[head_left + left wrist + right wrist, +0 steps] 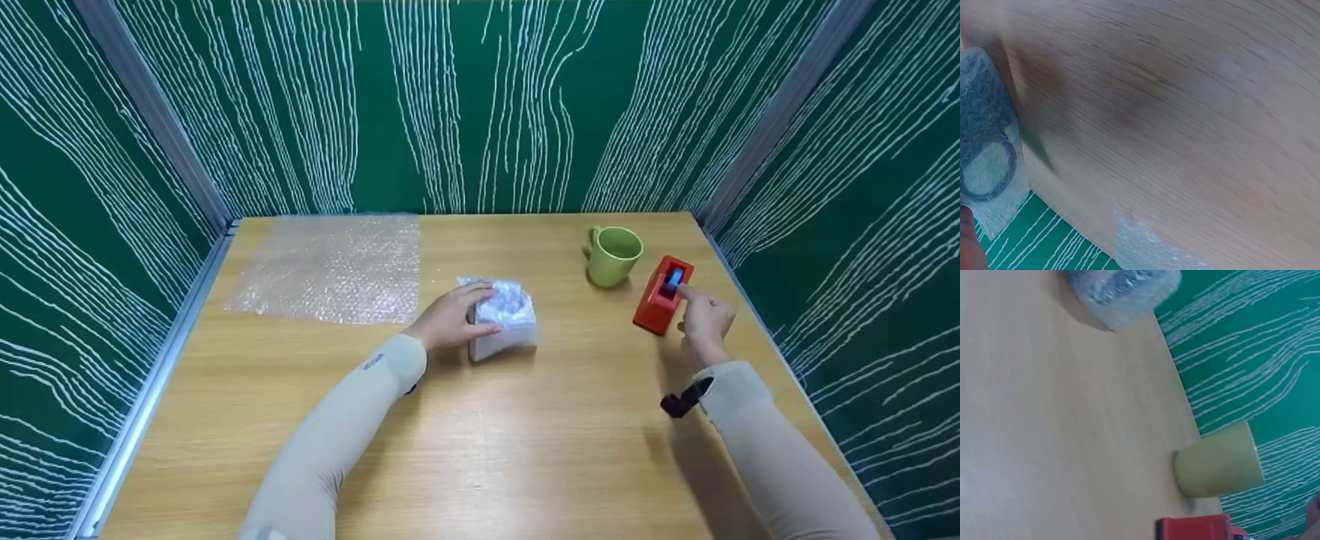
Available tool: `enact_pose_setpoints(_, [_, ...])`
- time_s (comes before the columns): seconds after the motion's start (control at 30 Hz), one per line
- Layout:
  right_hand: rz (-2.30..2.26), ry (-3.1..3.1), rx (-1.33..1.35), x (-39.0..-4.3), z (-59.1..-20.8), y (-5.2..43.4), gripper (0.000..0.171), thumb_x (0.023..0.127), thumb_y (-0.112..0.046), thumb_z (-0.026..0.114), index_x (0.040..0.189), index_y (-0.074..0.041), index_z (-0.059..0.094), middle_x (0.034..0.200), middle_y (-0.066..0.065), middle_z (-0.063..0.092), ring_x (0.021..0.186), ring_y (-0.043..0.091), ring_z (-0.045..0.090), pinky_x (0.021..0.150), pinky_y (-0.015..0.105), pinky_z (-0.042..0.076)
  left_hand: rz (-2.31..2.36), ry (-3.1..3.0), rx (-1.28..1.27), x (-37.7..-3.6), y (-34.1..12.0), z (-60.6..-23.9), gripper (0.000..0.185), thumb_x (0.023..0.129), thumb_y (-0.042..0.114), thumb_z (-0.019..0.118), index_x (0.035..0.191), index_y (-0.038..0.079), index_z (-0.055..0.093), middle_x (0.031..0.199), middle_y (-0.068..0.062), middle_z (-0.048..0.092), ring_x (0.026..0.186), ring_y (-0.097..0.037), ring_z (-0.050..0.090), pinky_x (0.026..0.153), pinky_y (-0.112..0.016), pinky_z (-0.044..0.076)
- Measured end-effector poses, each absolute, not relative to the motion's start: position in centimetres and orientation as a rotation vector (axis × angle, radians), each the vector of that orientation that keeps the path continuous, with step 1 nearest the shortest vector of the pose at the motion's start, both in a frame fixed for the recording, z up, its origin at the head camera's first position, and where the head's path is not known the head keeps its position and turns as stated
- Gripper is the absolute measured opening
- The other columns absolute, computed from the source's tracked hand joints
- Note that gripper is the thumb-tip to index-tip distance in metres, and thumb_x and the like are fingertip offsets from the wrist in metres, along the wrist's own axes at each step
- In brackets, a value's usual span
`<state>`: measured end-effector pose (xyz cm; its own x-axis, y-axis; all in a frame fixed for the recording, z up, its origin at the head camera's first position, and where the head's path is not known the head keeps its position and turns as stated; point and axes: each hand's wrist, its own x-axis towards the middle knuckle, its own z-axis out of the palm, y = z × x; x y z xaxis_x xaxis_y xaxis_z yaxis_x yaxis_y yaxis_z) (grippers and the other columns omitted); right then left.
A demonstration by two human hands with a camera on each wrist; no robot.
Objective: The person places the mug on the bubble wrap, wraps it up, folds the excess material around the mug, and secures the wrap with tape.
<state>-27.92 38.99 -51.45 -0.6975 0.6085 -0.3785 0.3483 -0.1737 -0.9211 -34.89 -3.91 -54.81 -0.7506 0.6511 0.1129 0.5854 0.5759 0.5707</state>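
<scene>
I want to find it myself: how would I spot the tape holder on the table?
Look at the wooden table, then its far right side, where a green mug stands. Just right of the mug sits the tape dispenser, with the right hand touching it. It is the only red thing there, blocky, with blue on top.

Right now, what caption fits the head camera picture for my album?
Left hand holds a bubble-wrapped bundle; right hand touches a red tape dispenser beside a green mug.

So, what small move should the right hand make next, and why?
Probably pull a strip of tape from the red tape dispenser: the right hand already touches its top, while the left hand holds the bubble-wrapped bundle closed.
</scene>
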Motion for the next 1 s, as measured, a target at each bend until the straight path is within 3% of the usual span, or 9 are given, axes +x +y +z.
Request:
enact_pose_setpoints(0.2, [1.958,-1.943,-1.156,-26.9,-52.7,38.2,0.038,0.105,-0.039,0.068,0.077,-0.021,0.051,0.072,-0.005,0.045,0.077,0.016,0.045,0.073,0.031,0.045,0.904,2.693,1.047,-34.9,-3.9,-54.8,0.077,0.099,0.053,0.076,0.162,0.015,0.052,0.174,-0.006,0.043,0.162,-0.03,0.04,0.135,-0.047,0.031])
enact_pose_setpoints(0.27, [1.96,-1.943,-1.171,-26.7,-53.1,38.0,0.037,0.106,-0.04,0.067,0.08,-0.02,0.051,0.085,-0.006,0.049,0.086,0.015,0.046,0.077,0.031,0.043,0.904,2.697,1.046,-34.8,-3.9,-54.8,0.077,0.099,0.053,0.076,0.162,0.015,0.052,0.174,-0.005,0.043,0.162,-0.03,0.04,0.135,-0.046,0.031])
enact_pose_setpoints(0.4, [1.998,-1.897,-1.211,-26.6,-53.9,37.6,0.027,0.107,-0.043,0.065,0.096,-0.019,0.057,0.129,-0.005,0.056,0.115,0.014,0.045,0.092,0.03,0.041,0.905,2.7,1.044,-34.9,-3.9,-54.8,0.077,0.1,0.054,0.075,0.162,0.015,0.052,0.174,-0.005,0.043,0.162,-0.03,0.04,0.135,-0.046,0.031])
enact_pose_setpoints(0.47, [2.016,-1.869,-1.246,-26.7,-54.3,37.6,0.025,0.107,-0.044,0.065,0.107,-0.02,0.058,0.139,-0.007,0.054,0.124,0.014,0.042,0.098,0.03,0.04,0.904,2.7,1.046,-34.9,-3.9,-54.8,0.077,0.1,0.054,0.076,0.162,0.015,0.052,0.174,-0.005,0.044,0.162,-0.03,0.04,0.135,-0.046,0.031])
enact_pose_setpoints(0.57, [1.995,-1.838,-1.272,-26.8,-54.9,37.4,0.024,0.106,-0.042,0.068,0.115,-0.02,0.063,0.128,-0.008,0.062,0.12,0.013,0.044,0.097,0.029,0.039,0.911,2.703,1.061,-34.9,-3.8,-54.8,0.076,0.099,0.052,0.076,0.161,0.013,0.053,0.172,-0.007,0.046,0.161,-0.031,0.042,0.135,-0.046,0.032])
enact_pose_setpoints(0.67, [1.972,-1.826,-1.277,-26.9,-55.4,37.3,0.022,0.105,-0.038,0.069,0.113,-0.018,0.068,0.106,-0.01,0.063,0.107,0.012,0.046,0.091,0.029,0.036,0.917,2.71,1.074,-34.8,-3.9,-54.7,0.076,0.099,0.051,0.077,0.16,0.01,0.054,0.171,-0.009,0.048,0.16,-0.032,0.044,0.134,-0.046,0.033])
enact_pose_setpoints(0.77, [2.006,-1.786,-1.294,-26.9,-55.8,37.2,0.019,0.105,-0.037,0.07,0.11,-0.019,0.07,0.098,-0.012,0.062,0.105,0.012,0.047,0.093,0.028,0.034,0.911,2.715,1.077,-34.8,-3.9,-54.7,0.077,0.099,0.051,0.077,0.16,0.01,0.054,0.17,-0.01,0.048,0.159,-0.032,0.044,0.134,-0.046,0.033])
enact_pose_setpoints(0.9, [2.095,-1.702,-1.333,-26.8,-56.1,37.1,0.023,0.107,-0.038,0.068,0.121,-0.02,0.067,0.103,-0.012,0.063,0.115,0.012,0.048,0.097,0.028,0.032,0.898,2.713,1.07,-34.8,-3.9,-54.7,0.078,0.099,0.052,0.076,0.161,0.011,0.053,0.171,-0.009,0.047,0.16,-0.032,0.043,0.134,-0.047,0.032])
enact_pose_setpoints(1.0, [2.123,-1.685,-1.363,-26.8,-56.3,37.2,0.042,0.108,-0.041,0.066,0.145,-0.022,0.06,0.126,-0.01,0.064,0.125,0.011,0.047,0.107,0.026,0.036,0.898,2.709,1.062,-34.7,-3.8,-54.7,0.078,0.099,0.053,0.076,0.161,0.012,0.053,0.172,-0.009,0.046,0.16,-0.031,0.043,0.134,-0.047,0.032])
